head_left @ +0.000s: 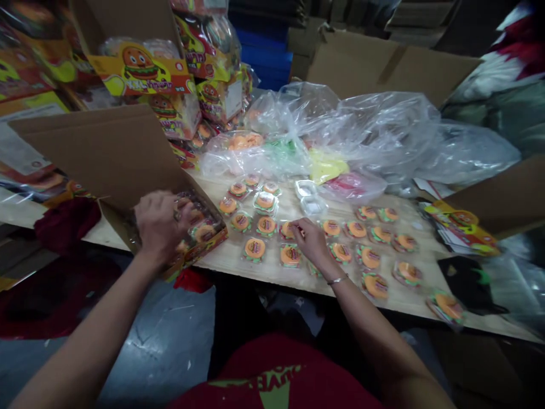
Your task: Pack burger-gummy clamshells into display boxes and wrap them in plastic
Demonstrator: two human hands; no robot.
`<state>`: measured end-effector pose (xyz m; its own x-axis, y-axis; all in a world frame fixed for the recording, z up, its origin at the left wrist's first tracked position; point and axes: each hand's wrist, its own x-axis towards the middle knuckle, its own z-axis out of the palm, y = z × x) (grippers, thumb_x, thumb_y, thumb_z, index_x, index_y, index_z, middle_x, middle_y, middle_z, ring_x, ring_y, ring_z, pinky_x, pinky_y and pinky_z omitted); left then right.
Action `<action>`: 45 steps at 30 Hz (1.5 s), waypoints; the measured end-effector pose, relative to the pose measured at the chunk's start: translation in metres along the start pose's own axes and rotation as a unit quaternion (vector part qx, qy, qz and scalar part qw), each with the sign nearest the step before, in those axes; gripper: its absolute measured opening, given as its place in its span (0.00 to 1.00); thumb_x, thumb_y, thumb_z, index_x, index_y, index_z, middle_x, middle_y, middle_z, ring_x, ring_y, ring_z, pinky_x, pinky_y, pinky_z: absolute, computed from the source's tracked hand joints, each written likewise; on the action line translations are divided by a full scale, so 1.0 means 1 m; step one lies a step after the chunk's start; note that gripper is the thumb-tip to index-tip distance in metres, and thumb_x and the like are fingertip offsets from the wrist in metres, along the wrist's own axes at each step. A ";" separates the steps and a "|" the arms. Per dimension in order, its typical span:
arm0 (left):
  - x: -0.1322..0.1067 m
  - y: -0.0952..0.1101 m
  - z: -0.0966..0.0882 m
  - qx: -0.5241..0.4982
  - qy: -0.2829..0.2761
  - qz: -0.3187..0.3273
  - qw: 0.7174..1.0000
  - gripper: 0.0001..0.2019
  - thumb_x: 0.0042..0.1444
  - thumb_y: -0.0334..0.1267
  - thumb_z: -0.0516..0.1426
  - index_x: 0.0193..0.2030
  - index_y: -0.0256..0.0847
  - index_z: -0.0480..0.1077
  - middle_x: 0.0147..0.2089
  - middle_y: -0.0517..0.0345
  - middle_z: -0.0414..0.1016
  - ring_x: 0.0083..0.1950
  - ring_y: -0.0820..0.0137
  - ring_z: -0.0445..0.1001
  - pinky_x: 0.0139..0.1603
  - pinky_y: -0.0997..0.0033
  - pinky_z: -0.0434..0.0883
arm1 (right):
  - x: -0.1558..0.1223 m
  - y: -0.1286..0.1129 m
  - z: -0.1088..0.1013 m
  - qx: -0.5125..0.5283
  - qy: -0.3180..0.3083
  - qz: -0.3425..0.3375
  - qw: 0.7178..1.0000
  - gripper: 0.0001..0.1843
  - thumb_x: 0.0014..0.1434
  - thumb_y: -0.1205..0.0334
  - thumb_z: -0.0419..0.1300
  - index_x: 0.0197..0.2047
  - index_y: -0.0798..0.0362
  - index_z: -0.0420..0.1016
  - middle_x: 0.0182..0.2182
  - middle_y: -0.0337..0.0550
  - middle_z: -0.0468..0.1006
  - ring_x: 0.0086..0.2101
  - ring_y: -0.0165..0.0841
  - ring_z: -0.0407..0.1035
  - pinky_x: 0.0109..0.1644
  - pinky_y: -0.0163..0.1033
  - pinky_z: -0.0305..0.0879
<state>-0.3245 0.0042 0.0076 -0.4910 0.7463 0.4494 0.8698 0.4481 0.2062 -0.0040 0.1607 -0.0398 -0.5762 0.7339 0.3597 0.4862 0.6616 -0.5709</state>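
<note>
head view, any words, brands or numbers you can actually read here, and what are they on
No text can be quoted for certain.
Display boxes with the burger cartoon: red lettering on yellow, too blurred to read.
Stacked bags: similar red print, unreadable.
Burger candy packs on the table: lid print too small.
Flat cards at right: blurred.
Red shirt: green letters, upside down and cut off, not legible.

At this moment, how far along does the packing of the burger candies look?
Done: several candies already sit in the display box, under the left hand. In hand: the right hand is touching one burger candy on the table. Left: some two dozen candies lie loose, with more in clear bags.
</note>
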 end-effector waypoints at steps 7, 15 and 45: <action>-0.088 0.113 0.057 -0.105 -0.185 -0.020 0.977 0.19 0.55 0.56 0.58 0.37 0.40 0.69 0.43 0.44 0.72 0.49 0.53 0.69 0.47 0.57 0.66 | 0.045 -0.016 0.038 -0.094 -0.168 -0.026 0.981 0.10 0.64 0.60 0.57 0.45 0.56 0.73 0.43 0.49 0.78 0.43 0.37 0.72 0.44 0.38 0.63; -0.098 0.096 0.017 -0.385 -0.173 -0.053 0.905 0.16 0.51 0.47 0.62 0.37 0.44 0.59 0.32 0.63 0.66 0.32 0.70 0.67 0.33 0.71 0.62 | 0.046 -0.019 0.054 -0.129 -0.241 -0.045 0.961 0.19 0.63 0.53 0.58 0.51 0.59 0.69 0.47 0.57 0.75 0.47 0.44 0.70 0.48 0.43 0.65; 0.009 -0.096 -0.024 0.160 -0.022 -0.085 0.983 0.26 0.60 0.44 0.52 0.62 0.34 0.65 0.59 0.33 0.65 0.65 0.41 0.55 0.62 0.33 0.53 | 0.181 -0.220 0.197 -0.040 -0.159 -0.115 0.980 0.32 0.57 0.54 0.62 0.61 0.54 0.60 0.54 0.59 0.62 0.48 0.46 0.70 0.50 0.47 0.68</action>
<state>-0.4111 -0.0443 0.0129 -0.6366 0.6643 0.3917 0.7187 0.6952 -0.0112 -0.3444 0.1176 0.0052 -0.8456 0.4876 0.2173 0.3625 0.8234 -0.4366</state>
